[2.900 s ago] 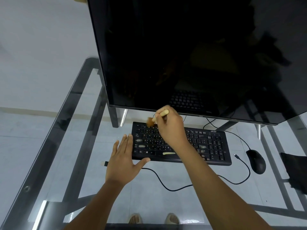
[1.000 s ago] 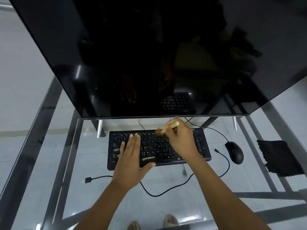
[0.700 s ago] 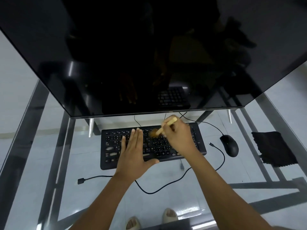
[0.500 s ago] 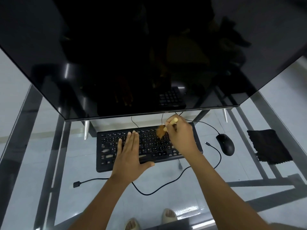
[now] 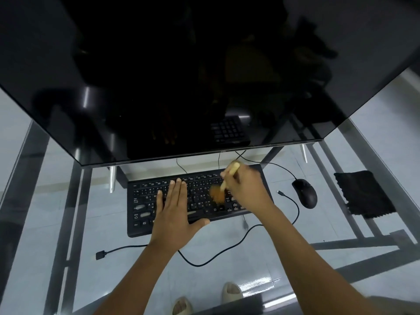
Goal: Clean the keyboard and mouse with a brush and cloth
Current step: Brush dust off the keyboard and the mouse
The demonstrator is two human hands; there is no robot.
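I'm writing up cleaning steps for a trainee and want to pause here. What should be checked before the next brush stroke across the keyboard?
1. Brush gripped in the right hand: ok, fingers are curled round the pale handle.
2. Bristles on the keys: ok, the blurred tuft sits over the keyboard's right-middle keys.
3. Keyboard steadied: ok, the left hand lies flat on it with straight fingers.
4. Keys under the left hand brushed: cannot tell, the palm covers them.
5. Mouse clear of the stroke: ok, it sits apart, right of the keyboard.
6. Cloth ready for wiping: ok, it lies untouched right of the mouse.
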